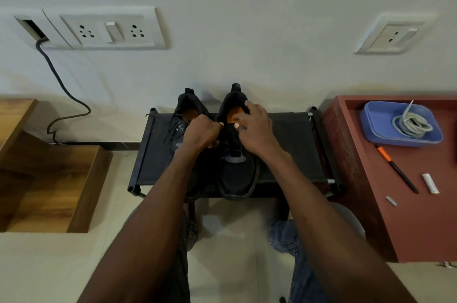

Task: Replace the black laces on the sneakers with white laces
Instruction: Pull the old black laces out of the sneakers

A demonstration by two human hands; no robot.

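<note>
**Both hands on the right sneaker**

The left hand (201,130) is curled tight at the right sneaker's (236,174) black laces (233,144), apparently pinching one. The right hand (254,127) grips that shoe's collar, fingers hooked inside. The left sneaker (184,114) stands just beside it; the 2 share a black shoe rack (294,146). White laces lie coiled in a blue tray (378,119).

Bare forearms, blue denim jeans (294,240)
</note>
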